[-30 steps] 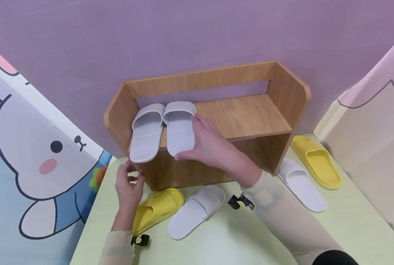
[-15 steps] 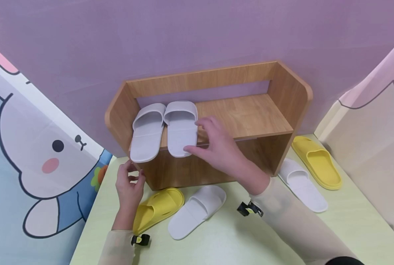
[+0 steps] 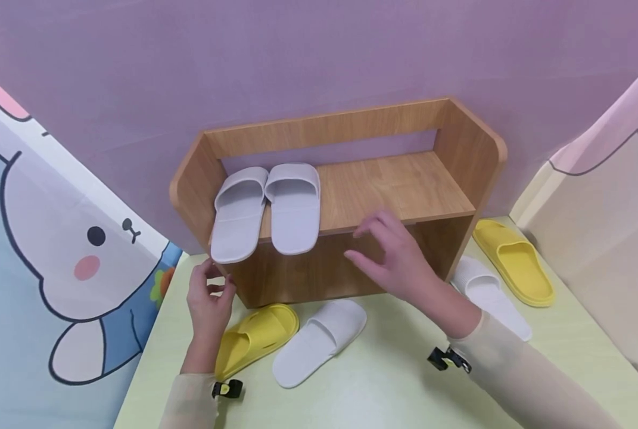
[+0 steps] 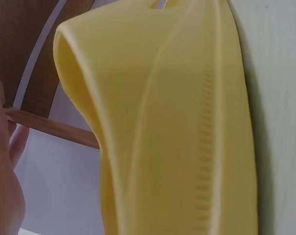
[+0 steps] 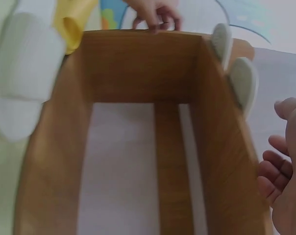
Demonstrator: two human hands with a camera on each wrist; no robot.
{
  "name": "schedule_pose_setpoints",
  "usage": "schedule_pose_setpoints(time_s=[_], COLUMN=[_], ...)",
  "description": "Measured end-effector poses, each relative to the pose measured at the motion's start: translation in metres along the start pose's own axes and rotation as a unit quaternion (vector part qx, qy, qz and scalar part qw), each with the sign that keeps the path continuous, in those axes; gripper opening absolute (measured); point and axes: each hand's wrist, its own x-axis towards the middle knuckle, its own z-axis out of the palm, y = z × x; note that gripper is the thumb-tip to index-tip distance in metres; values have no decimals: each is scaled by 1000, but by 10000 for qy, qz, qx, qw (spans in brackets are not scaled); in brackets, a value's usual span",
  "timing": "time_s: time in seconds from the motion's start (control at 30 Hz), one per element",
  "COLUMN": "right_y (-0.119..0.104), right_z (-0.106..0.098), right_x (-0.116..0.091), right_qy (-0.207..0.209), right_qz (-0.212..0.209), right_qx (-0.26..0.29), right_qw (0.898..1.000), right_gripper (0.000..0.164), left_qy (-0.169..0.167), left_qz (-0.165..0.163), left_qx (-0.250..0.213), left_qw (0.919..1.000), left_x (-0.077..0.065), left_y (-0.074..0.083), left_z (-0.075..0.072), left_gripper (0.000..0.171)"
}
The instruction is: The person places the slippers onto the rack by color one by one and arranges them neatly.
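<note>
A wooden shoe rack (image 3: 394, 185) carries two white slippers side by side at the left of its upper shelf, a left one (image 3: 235, 229) and a right one (image 3: 295, 223). Their heel ends stick out past the shelf's front edge. My left hand (image 3: 207, 301) pinches the front edge of the rack's left side panel, thumb and fingers on either side in the left wrist view. In front of the rack, my right hand (image 3: 399, 259) hovers with loosely bent fingers and nothing in them. A yellow slipper (image 4: 177, 117) fills much of the left wrist view, near that hand.
On the pale green surface (image 3: 383, 393) before the rack, a white slipper (image 3: 319, 342) lies beside the yellow one. Right of the rack are another yellow slipper (image 3: 522, 271) and a white one (image 3: 487, 292), partly behind my right forearm. A purple backdrop (image 3: 319, 59) stands behind.
My right hand has let go of the right-hand white slipper on the shelf and moved away to the right and toward me. The left hand stays on the side panel.
</note>
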Motion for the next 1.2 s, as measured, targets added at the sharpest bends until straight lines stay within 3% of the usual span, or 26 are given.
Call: schedule_pose_setpoints(time_s=[0.2,0.33,0.6,1.2], right_y=[14,24,44,84], right_z=[-9,-15,-24,-67], right_x=[-33,-55,-88,-155], right_qy=[-337,-454,-400,-193], right_qz=[186,359,455,940], right_qx=[-232,-377,-502,-1139], right_qw=[9990,9976,9969,9888], right_gripper=[25,23,25,32], left_qy=[-33,-141,-418,-184], left_qz=[30,-1,-225,-205], left_qx=[-105,-90,-70,-87], left_qw=[9999,9999,9988,9996], left_x=[3,1,2,2], left_y=[11,-7,-7,-6], left_z=[-2,-3,-9,-4], left_gripper=[51,54,51,48])
